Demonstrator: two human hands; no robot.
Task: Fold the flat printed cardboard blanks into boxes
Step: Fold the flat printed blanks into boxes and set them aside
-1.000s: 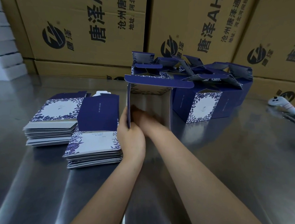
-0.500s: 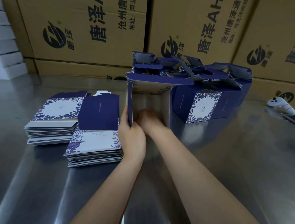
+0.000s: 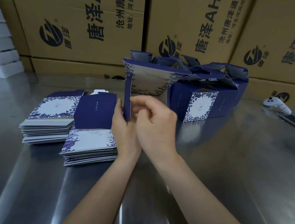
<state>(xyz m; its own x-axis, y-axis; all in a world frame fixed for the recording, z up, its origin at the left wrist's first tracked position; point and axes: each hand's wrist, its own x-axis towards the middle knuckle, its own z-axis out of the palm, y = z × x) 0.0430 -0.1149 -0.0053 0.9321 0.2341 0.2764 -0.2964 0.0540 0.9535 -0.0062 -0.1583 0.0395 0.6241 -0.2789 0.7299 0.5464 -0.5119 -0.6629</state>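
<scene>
A half-formed navy box with blue floral print (image 3: pixel 149 79) stands on the steel table (image 3: pixel 225 166), its open side facing me. My left hand (image 3: pixel 124 127) grips its near left wall at the lower corner. In front of the opening, my right hand (image 3: pixel 158 122) hovers with loosely curled fingers and holds nothing. Two stacks of flat blanks lie to the left: a far stack (image 3: pixel 50 117) and a near stack (image 3: pixel 91 140). Several folded boxes (image 3: pixel 206 101) cluster behind and to the right.
Large brown shipping cartons (image 3: pixel 89 28) line the back of the table. A white handheld controller (image 3: pixel 277 105) and a dark flat object (image 3: pixel 293 120) lie at the far right. White foam pieces (image 3: pixel 4 54) are stacked at the far left.
My right hand has pulled out of the box's inside and now hovers in front of it. The box has tipped so its printed panel shows. My left hand keeps its grip.
</scene>
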